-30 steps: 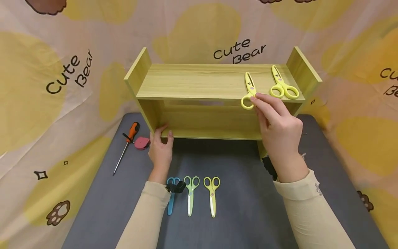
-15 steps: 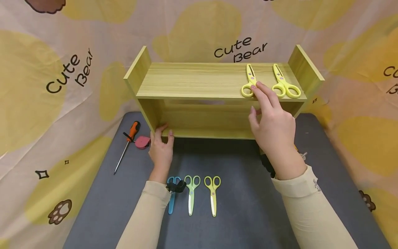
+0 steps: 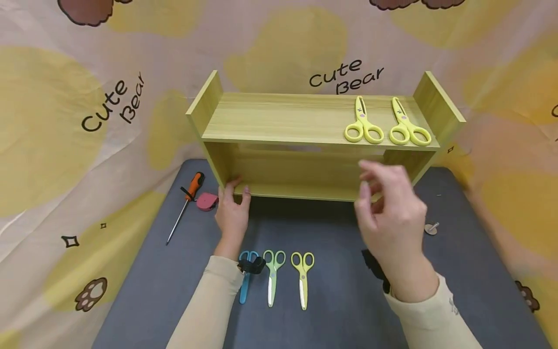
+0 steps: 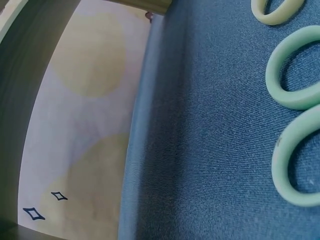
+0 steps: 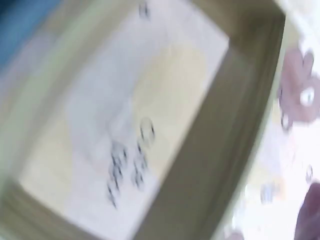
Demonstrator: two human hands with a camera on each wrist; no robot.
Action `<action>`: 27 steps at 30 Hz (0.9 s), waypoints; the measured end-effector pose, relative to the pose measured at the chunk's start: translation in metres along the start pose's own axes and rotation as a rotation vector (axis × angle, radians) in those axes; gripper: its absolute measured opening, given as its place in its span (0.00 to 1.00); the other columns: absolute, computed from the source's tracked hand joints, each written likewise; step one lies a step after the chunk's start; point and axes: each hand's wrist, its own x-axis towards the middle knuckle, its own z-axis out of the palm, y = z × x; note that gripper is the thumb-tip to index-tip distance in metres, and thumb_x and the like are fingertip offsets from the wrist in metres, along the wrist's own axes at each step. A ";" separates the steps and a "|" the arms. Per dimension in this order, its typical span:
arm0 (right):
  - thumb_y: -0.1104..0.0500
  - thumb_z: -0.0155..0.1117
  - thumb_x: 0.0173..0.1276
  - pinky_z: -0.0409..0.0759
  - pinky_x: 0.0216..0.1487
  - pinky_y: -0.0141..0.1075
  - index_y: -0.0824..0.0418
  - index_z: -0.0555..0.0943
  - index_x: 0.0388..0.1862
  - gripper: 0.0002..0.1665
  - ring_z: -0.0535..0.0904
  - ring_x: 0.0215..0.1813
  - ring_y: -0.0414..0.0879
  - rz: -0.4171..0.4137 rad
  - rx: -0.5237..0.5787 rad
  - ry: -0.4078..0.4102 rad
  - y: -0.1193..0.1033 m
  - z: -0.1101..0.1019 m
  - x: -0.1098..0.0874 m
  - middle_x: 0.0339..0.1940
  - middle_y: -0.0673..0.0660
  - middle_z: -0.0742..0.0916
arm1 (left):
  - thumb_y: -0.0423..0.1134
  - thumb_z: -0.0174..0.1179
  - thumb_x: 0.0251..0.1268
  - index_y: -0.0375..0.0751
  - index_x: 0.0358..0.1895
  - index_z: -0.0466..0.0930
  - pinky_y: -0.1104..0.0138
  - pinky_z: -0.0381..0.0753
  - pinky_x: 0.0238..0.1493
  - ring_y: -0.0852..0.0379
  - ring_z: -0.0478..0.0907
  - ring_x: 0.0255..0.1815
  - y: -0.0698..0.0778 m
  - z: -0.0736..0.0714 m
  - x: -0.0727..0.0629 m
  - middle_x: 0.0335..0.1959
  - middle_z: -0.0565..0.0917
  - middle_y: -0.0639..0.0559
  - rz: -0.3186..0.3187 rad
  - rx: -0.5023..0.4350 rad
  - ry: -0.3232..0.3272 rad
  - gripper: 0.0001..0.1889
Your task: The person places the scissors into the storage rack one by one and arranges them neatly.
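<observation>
A light wooden two-tier shelf (image 3: 279, 118) stands on the grey table. My left hand (image 3: 233, 218) grips its lower left corner, fingers on the lower board and thumb at the front edge. On the top board two yellow scissors lie side by side, blades to the back: one pair (image 3: 363, 126) further left, the other pair (image 3: 407, 128) near the right end. In front of the shelf's right part my right hand (image 3: 392, 218) hangs in the air, blurred, with loosely bent fingers and nothing in them. A dark fingertip (image 5: 310, 215) shows at the edge of the right wrist view.
Blue scissors (image 3: 245, 288), partly under the left wrist strap, green scissors (image 3: 272, 276) and yellow scissors (image 3: 302, 278) lie in a row on the table (image 3: 340, 310). An orange-handled screwdriver (image 3: 195, 184) and a pink tape measure (image 3: 207, 201) lie left; a small disc with a pin (image 3: 431, 229) lies right.
My right hand has set the yellow scissors down on the top board, let go and drawn back down toward me. The left hand keeps its grip on the shelf.
</observation>
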 end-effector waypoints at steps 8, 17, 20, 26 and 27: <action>0.51 0.79 0.65 0.71 0.20 0.36 0.55 0.87 0.59 0.24 0.79 0.28 0.44 0.125 -0.154 -0.873 -0.005 0.063 -0.114 0.43 0.53 0.84 | 0.57 0.57 0.77 0.59 0.66 0.79 0.29 0.69 0.57 0.30 0.71 0.72 0.000 -0.001 0.001 0.78 0.68 0.37 0.007 0.001 0.016 0.20; 0.41 0.83 0.57 0.84 0.36 0.46 0.59 0.72 0.78 0.54 0.75 0.62 0.58 0.309 -0.262 -1.157 -0.010 0.098 -0.184 0.65 0.61 0.79 | 0.57 0.58 0.78 0.60 0.66 0.79 0.33 0.73 0.50 0.33 0.79 0.61 -0.001 0.005 0.001 0.71 0.73 0.42 0.038 -0.013 0.018 0.20; 0.43 0.86 0.53 0.81 0.30 0.42 0.58 0.75 0.76 0.53 0.76 0.57 0.56 0.306 -0.281 -1.116 -0.011 0.099 -0.189 0.57 0.59 0.80 | 0.56 0.58 0.78 0.59 0.67 0.79 0.33 0.73 0.50 0.35 0.79 0.61 -0.001 0.005 0.001 0.71 0.74 0.43 0.048 -0.022 0.022 0.20; 0.46 0.90 0.47 0.79 0.28 0.43 0.54 0.75 0.76 0.56 0.76 0.53 0.56 0.400 -0.231 -1.094 -0.007 0.100 -0.189 0.55 0.60 0.79 | 0.56 0.59 0.77 0.59 0.66 0.79 0.32 0.72 0.52 0.32 0.78 0.62 -0.001 0.003 0.001 0.73 0.72 0.41 0.042 -0.025 0.025 0.20; 0.47 0.90 0.46 0.80 0.29 0.43 0.55 0.75 0.76 0.57 0.76 0.52 0.56 0.425 -0.212 -1.095 -0.006 0.100 -0.188 0.55 0.61 0.79 | 0.56 0.58 0.77 0.59 0.66 0.79 0.31 0.71 0.53 0.32 0.78 0.63 -0.001 0.003 0.000 0.74 0.72 0.41 0.038 -0.024 0.022 0.20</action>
